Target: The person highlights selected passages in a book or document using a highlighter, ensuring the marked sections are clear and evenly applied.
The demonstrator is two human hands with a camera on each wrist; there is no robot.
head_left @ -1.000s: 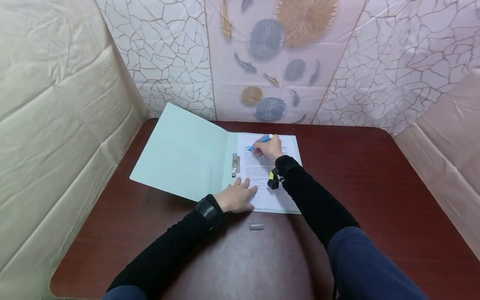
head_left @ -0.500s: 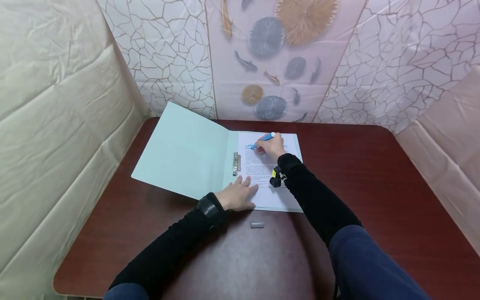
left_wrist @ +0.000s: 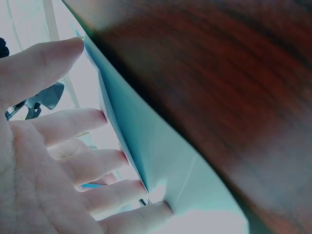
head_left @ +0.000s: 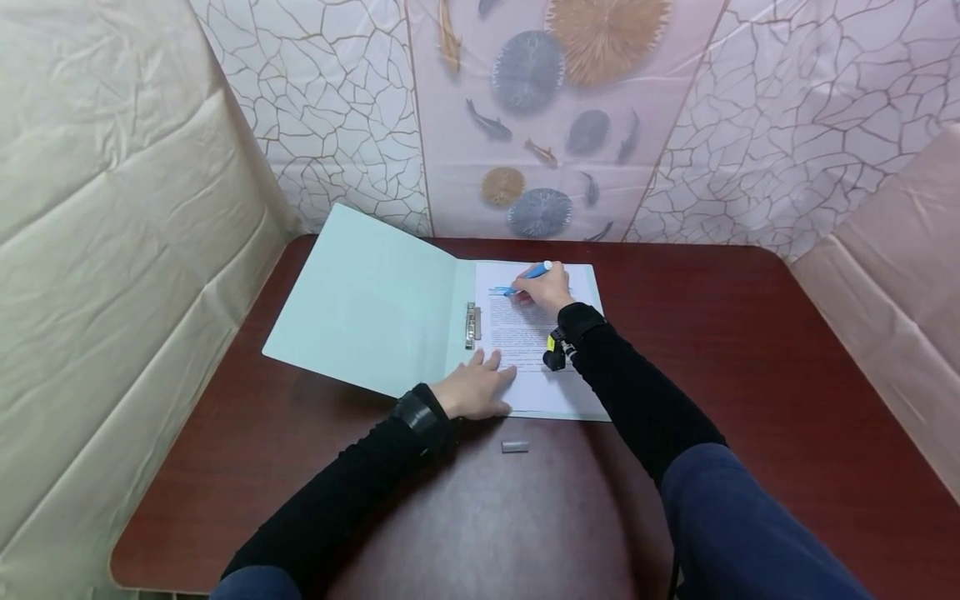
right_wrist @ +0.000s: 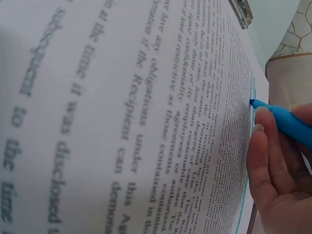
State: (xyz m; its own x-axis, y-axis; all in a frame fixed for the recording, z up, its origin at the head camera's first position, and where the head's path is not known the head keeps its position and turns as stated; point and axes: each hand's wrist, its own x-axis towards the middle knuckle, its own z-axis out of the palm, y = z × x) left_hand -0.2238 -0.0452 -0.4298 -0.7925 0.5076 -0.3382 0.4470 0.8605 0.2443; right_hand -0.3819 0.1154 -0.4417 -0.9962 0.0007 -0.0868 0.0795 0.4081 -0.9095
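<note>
My right hand [head_left: 545, 290] pinches a blue highlighter [right_wrist: 287, 123], its tip down at the upper lines of a printed page [head_left: 517, 333]. Blue strokes mark the top of the text in the head view, and a blue line runs along the page in the right wrist view. The page lies in an open pale green clip folder [head_left: 360, 308]. With fingers spread, my left hand [head_left: 474, 390] rests on the page's lower left corner; in the left wrist view its fingertips [left_wrist: 119, 158] lie along the folder's edge.
A small grey cap [head_left: 514, 447] lies on the dark red table [head_left: 750, 375] just in front of the folder. The folder's metal clip [head_left: 471, 325] sits along its spine, left of the page. A patterned cloth [head_left: 540, 125] hangs behind the table.
The highlighter tip has shifted slightly to the right along the upper lines with my right hand. My left hand stays in place on the page.
</note>
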